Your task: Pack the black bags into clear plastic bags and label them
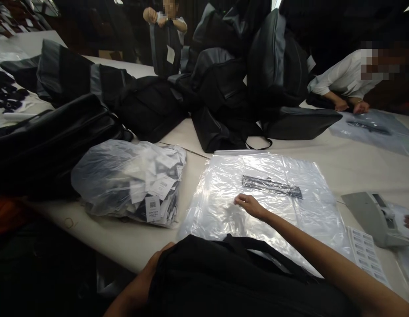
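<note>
Left hand [158, 259] grips the black bag [231, 281] at the bench's near edge; right hand [249, 204], loosely curled and holding nothing, should pin the clear polybag [290, 176] flat before opening it.

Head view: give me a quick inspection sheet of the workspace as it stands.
Surface: white table, crowded.
Job's things: black bag at near edge; clear plastic sheet lying flat beyond it, with a dark printed strip.
Clutter: plastic bag of paper tags; pile of black bags; label sheet; grey device.
Hands: left hand grips the black bag's side; right hand rests on the plastic sheet.
Cables: nothing seen.
Surroundings: two other people at work across the table.
</note>
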The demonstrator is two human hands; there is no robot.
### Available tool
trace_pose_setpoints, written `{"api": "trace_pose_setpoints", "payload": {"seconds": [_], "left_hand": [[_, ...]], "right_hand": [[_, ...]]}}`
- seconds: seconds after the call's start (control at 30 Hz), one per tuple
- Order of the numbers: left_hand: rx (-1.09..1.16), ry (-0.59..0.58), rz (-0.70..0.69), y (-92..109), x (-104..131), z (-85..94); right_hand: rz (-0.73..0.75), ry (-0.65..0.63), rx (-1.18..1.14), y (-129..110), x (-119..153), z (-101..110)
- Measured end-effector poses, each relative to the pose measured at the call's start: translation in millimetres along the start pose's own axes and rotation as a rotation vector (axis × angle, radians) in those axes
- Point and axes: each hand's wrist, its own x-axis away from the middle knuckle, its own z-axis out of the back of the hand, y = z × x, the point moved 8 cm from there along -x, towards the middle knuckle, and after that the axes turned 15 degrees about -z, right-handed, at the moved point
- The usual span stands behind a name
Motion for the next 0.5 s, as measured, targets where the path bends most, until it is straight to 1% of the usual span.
{"api": "trace_pose_setpoints", "payload": {"seconds": [0.07,0.17,0.23,0.3,0.37,0.43,0.5], "left_hand": [[0.061,-0.088,-0.041,5.0,-21.8,-14.4],[0.148,-0.209,-0.078,17.4,-51.0,-39.6],[0.209,-0.299,-0.105,31.3,-65.9,-56.9],[0.280,-0.375,-0.160,49.2,-76.2,-71.6],[0.345,-0.408,-0.228,64.5,-82.9,-81.4],[0.398,-0.430,-0.263,69.4,-86.3,-90.0],[0.430,-0.459,-0.273,63.7,-87.3,-99.4]], "right_hand": [[0.007,0.130,0.108,-15.1,4.8,21.8],[0.019,0.347,0.411,-41.4,9.6,46.8],[0.051,0.408,0.515,-59.6,9.7,54.6],[0.074,0.387,0.474,-74.1,7.2,57.2],[0.069,0.332,0.307,-82.6,4.3,56.1],[0.038,0.259,0.076,-83.3,2.1,48.2],[-0.039,0.172,-0.132,-73.6,0.5,31.4]]}}
